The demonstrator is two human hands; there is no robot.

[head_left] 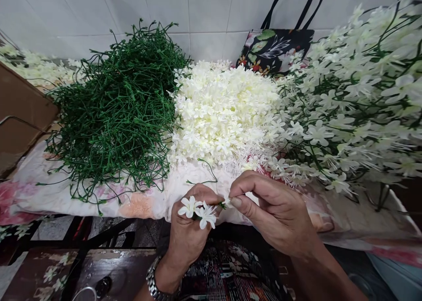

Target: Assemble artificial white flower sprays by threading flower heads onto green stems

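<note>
My left hand (189, 235), with a watch on its wrist, is closed around a green artificial flower stem. Two white artificial flowers (206, 214) stick out above its fingers. A green stem tip (223, 205) points from this hand toward the right. At that tip, my right hand (273, 208) pinches a small white flower piece (227, 201) between thumb and forefinger; the fingers cover most of it. Beyond the hands lie a heap of green plastic stems (121, 103) and, beside it, a heap of loose white blossoms (224, 107). One loose stem (211, 171) rests on the cloth.
Finished-looking white flower sprays (356, 103) are piled high on the right. A floral cloth (138, 204) covers the table. At the left edge stands a cardboard box (23, 111). A black floral bag (277, 48) sits against the tiled wall (207, 8).
</note>
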